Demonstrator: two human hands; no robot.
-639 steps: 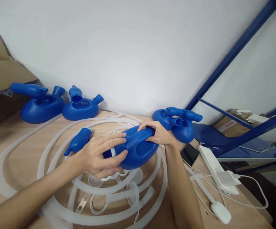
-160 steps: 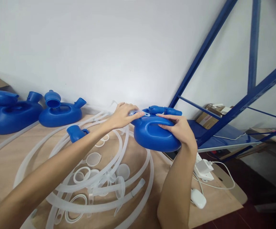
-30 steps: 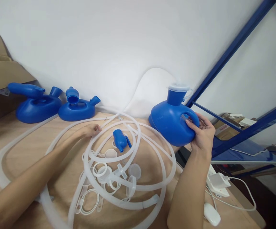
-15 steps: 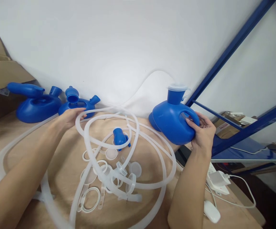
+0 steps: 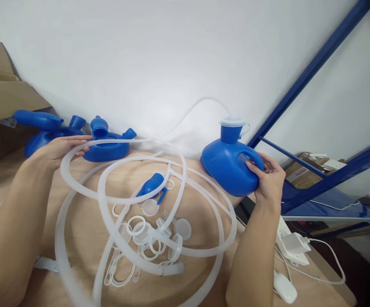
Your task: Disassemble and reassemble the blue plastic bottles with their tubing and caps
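Note:
My right hand point(image 5: 270, 181) grips the handle of a blue portable urinal bottle point(image 5: 221, 166), which stands slightly tilted with a whitish lid point(image 5: 232, 122) on its neck. My left hand point(image 5: 61, 151) is closed on a loop of translucent plastic hose point(image 5: 103, 200) at the left. Large coils of this hose spread across the table between my hands. Inside the coils lie a small blue spouted piece point(image 5: 152, 184) and several white rings and clear caps point(image 5: 150, 207). The hose's cut end point(image 5: 178, 267) points right, near the front.
Two more blue bottles point(image 5: 114, 150) stand against the wall, one partly behind my left hand. An open cardboard box point(image 5: 8, 100) is at far left. On the right are a blue metal rack point(image 5: 300, 89), a power strip point(image 5: 295, 251) with a plugged-in charger, and a white mouse point(image 5: 285, 288).
My left hand has moved left, pulling the hose loop with it. The small blue piece has turned and shifted left. My right hand stays on the bottle, which is slightly less tilted.

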